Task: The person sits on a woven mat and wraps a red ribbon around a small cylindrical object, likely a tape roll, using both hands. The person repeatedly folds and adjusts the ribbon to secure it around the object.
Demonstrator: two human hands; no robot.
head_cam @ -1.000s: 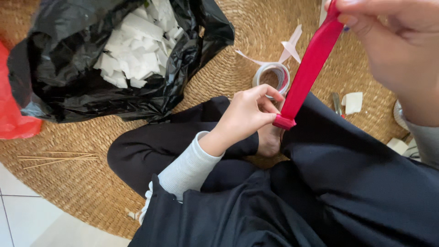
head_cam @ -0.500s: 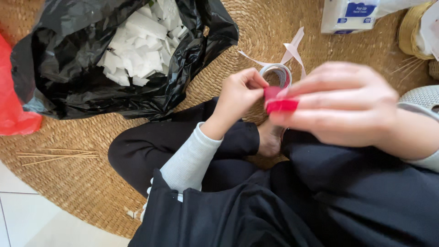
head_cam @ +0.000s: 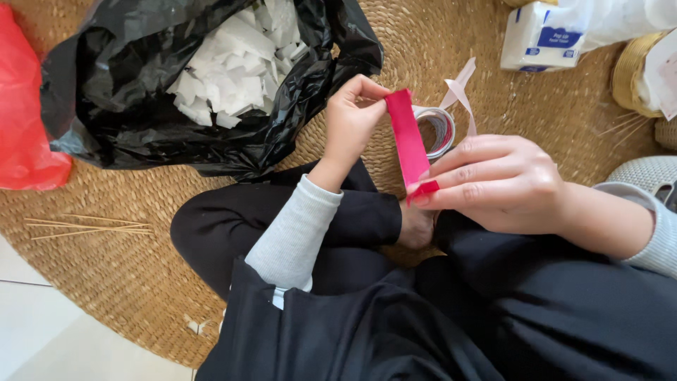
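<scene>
A short red paper strip (head_cam: 410, 138) is stretched between both of my hands above my crossed legs. My left hand (head_cam: 352, 120) pinches its upper end between thumb and fingers. My right hand (head_cam: 493, 182) grips the lower end, which is folded over at the fingertips. Just behind the strip, a roll of clear tape (head_cam: 438, 128) with a loose pale tail lies on the woven round mat (head_cam: 134, 275).
A black plastic bag (head_cam: 134, 113) full of white paper scraps sits at the upper left, beside a red bag (head_cam: 25, 134). Thin wooden sticks (head_cam: 88, 227) lie on the mat at left. A white tissue pack (head_cam: 539, 39) and a woven basket (head_cam: 631, 74) stand at upper right.
My right hand came down from the upper right to my lap. My left hand rose toward the tape roll. The strip looks shorter between them, with its lower end folded.
</scene>
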